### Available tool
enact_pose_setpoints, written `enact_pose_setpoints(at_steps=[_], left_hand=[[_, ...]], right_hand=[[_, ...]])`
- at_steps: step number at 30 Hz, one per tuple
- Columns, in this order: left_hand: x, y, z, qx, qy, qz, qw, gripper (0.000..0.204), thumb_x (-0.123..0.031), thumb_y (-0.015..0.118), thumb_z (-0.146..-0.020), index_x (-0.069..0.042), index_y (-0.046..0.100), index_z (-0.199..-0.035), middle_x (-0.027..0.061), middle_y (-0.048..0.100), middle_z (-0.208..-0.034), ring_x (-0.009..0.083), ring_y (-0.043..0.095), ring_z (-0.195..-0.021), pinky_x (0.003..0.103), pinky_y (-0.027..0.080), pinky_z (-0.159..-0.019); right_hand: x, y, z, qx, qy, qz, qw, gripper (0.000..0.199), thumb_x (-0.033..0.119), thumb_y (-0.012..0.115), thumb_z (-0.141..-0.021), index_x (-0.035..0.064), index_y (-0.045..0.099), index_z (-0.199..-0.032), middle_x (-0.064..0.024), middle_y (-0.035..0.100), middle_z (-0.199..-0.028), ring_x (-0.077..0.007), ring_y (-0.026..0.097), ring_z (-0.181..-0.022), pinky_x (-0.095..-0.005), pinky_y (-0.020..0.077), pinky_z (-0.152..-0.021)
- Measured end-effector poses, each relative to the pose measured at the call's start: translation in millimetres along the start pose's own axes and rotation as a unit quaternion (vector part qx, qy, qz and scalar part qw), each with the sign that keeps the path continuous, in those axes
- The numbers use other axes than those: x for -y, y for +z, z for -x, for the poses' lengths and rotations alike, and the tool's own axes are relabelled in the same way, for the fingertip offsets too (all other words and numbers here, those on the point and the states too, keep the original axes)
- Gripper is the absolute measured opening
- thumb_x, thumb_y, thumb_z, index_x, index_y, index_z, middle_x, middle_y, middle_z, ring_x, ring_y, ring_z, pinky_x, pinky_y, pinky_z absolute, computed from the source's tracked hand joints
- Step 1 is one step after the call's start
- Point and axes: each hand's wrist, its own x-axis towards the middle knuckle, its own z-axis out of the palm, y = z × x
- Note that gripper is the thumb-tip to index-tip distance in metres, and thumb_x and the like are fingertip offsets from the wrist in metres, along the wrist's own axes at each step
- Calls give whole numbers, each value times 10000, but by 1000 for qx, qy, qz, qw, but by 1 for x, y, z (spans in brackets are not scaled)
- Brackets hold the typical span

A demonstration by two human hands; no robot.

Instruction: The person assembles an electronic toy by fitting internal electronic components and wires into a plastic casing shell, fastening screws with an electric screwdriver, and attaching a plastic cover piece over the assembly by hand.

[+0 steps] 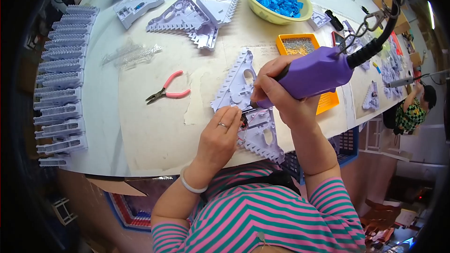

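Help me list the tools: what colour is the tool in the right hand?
The tool is mainly purple, seen best in the head view.

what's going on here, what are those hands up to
A person's right hand grips a purple power tool, likely a screwdriver, its nose down close to some lavender plastic parts. The left hand has its fingertips at those parts, near the tool's nose. Pink-handled pliers lie unused to the left.
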Motion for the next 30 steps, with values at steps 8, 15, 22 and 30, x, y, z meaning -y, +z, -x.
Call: enact_pose_setpoints(at_steps=[8, 15, 22, 30], left_hand=[[-1, 1, 2, -5, -3, -7, 1000, 333, 22, 714, -833, 107, 693, -1155, 182, 678, -1179, 331, 660, -1130, 399, 566, -943], [0, 1, 2, -7, -7, -11, 1000, 329, 19, 713, -838, 97, 692, -1158, 175, 676, -1178, 329, 660, -1127, 396, 566, -943], [-1, 2, 0, -13, -7, -16, 1000, 320, 25, 699, -849, 96, 689, -1160, 174, 671, -1171, 330, 661, -1126, 397, 568, -943], [-1, 2, 3, -11, -13, -3, 1000, 315, 33, 696, -842, 103, 691, -1149, 175, 673, -1166, 332, 666, -1118, 396, 571, -938]], right_hand=[[2, 4, 3, -6, 5, 3, 1000, 68, -83, 668, -903, -19, 648, -894, -111, 684, -848, -157, 703, -688, -262, 574, -602], [-1, 4, 2, 20, -25, 26, 999, 67, -80, 674, -911, -21, 661, -882, -99, 682, -825, -153, 704, -693, -260, 579, -623], [-6, 6, 3, 25, -29, 46, 998, 60, -72, 682, -912, -26, 664, -878, -100, 681, -813, -148, 698, -684, -260, 573, -619], [-5, 11, 1, 7, 7, 18, 1000, 56, -62, 695, -905, -27, 656, -887, -98, 677, -824, -149, 691, -672, -259, 574, -607]])
